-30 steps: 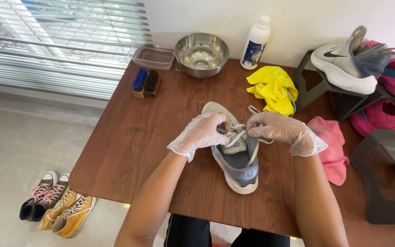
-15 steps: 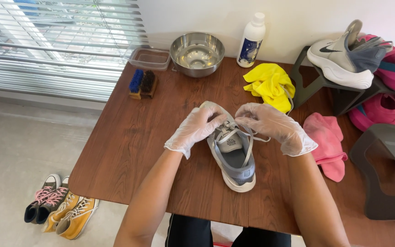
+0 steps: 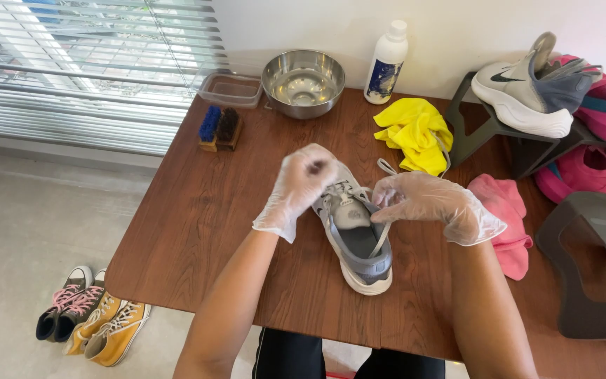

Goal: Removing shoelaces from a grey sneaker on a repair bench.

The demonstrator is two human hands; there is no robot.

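A grey sneaker [image 3: 360, 245] with a white sole lies on the brown wooden table [image 3: 198, 224], heel toward me. Both my hands wear thin clear gloves. My left hand [image 3: 299, 184] is closed over the toe end of the sneaker, pinching its lace. My right hand [image 3: 426, 202] sits at the sneaker's right side and pinches the white shoelace [image 3: 386, 168], which trails off toward the yellow cloth.
At the back stand a steel bowl [image 3: 304, 81], a clear plastic tub [image 3: 231, 90], a white bottle [image 3: 386, 62] and two brushes [image 3: 219, 128]. A yellow cloth [image 3: 415, 133] and pink cloth [image 3: 506, 217] lie right. Dark shoe racks [image 3: 590, 274] hold sneakers [image 3: 527, 91]. Shoes [image 3: 92, 323] sit on the floor.
My left hand has lifted and closed over the sneaker's toe end. My right hand has drawn rightward with the lace. The view has shifted slightly.
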